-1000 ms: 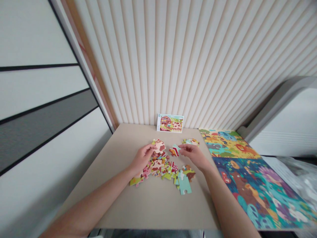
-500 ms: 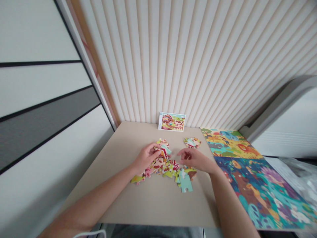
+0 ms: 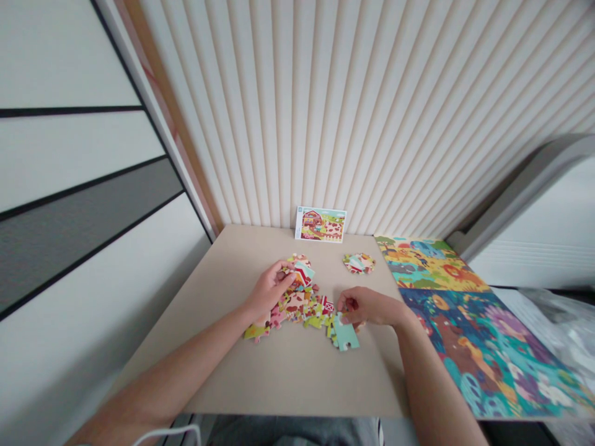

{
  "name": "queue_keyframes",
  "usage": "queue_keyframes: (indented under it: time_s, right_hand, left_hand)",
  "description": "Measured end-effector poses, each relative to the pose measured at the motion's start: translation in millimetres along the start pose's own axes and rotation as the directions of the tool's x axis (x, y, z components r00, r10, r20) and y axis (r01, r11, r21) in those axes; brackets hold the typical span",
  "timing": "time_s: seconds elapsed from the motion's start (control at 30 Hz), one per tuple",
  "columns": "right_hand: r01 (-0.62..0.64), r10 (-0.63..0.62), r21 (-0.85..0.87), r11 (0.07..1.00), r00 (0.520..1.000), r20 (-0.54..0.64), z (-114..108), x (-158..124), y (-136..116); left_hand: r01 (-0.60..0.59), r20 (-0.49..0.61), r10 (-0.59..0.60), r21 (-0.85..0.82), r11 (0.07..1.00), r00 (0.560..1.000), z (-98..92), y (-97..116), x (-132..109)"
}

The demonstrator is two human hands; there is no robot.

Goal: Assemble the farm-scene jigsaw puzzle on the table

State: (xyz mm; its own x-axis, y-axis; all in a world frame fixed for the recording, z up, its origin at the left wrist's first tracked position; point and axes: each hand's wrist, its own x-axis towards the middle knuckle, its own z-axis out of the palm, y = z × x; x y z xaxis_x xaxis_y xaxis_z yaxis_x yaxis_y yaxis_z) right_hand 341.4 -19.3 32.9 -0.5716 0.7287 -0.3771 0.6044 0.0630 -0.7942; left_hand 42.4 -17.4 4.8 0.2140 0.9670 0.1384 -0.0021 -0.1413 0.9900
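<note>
My left hand (image 3: 271,286) pinches a puzzle piece (image 3: 304,272) with a red and white roof pattern and a pale blue corner, held over the left part of a loose pile of puzzle pieces (image 3: 295,303). At the right end of the pile, my right hand (image 3: 369,306) has its fingers closed at the upper edge of a pale blue puzzle piece (image 3: 346,336). That piece lies over green and yellow ones, and whether it is lifted I cannot tell. A red barn-door piece (image 3: 328,305) shows just left of my right fingers.
A farm picture card (image 3: 320,224) leans against the ribbed wall at the back. A smaller heap of pieces (image 3: 359,263) sits at the back right. Two colourful animal pictures, a yellow one (image 3: 434,265) and a dark blue one (image 3: 493,353), lie along the right side.
My right hand has come down from above the pile to the pale blue piece. My left hand keeps hold of the roof piece, which has turned slightly. The view has shifted a little.
</note>
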Motion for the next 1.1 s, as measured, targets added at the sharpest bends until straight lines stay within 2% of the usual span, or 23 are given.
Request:
queue_keyframes:
  time_s: [0.13,0.3,0.4,0.5,0.57,0.63,0.73,0.83,0.97,1.1]
  right_hand:
    - [0.017,-0.016,0.013,1.000,0.996,-0.084,-2,2,2]
    - [0.107,-0.115,-0.163,0.981,0.993,-0.037,-7,-3,-5]
    - [0.093,-0.101,-0.172,0.981,0.994,-0.037,-8,-5,-5]
    - [0.124,-0.124,-0.093,0.988,0.992,0.003,-10,-7,-4]
    - [0.129,-0.130,0.034,0.991,0.990,0.045,-12,-8,-5]
    - [0.109,-0.119,0.196,0.975,0.992,0.038,-12,-8,-8]
    - [0.190,-0.140,0.338,0.922,0.976,-0.167,-9,-1,-16]
    - [0.335,-0.187,0.361,0.871,0.903,-0.388,-3,10,-23]
    - [0.394,-0.161,0.394,0.830,0.847,-0.507,8,23,-29]
    - [0.379,-0.100,0.402,0.834,0.819,-0.564,24,34,-33]
  left_hand:
    - [0.005,-0.023,-0.006,-0.012,1.000,1.000,0.6,-2,1]
    - [0.005,-0.029,-0.006,-0.022,1.000,1.000,-0.1,-2,1]
    - [0.007,-0.020,-0.007,-0.015,1.000,1.000,-0.1,-3,1]
    - [0.006,-0.014,-0.006,-0.019,1.000,1.000,0.4,-4,1]
    - [0.004,-0.011,-0.004,-0.025,1.000,1.000,0.6,-4,1]
    - [0.007,-0.007,-0.007,-0.036,0.999,1.000,0.7,-4,1]
    - [0.019,-0.002,-0.019,-0.048,0.999,1.000,0.8,-4,1]
    - [0.021,0.004,-0.021,-0.054,0.998,1.000,2.2,-3,1]
    - [-0.019,0.001,0.019,-0.084,0.996,1.000,6.0,1,-1]
    - [-0.015,0.090,0.025,-0.109,0.994,0.996,8.6,3,-6]
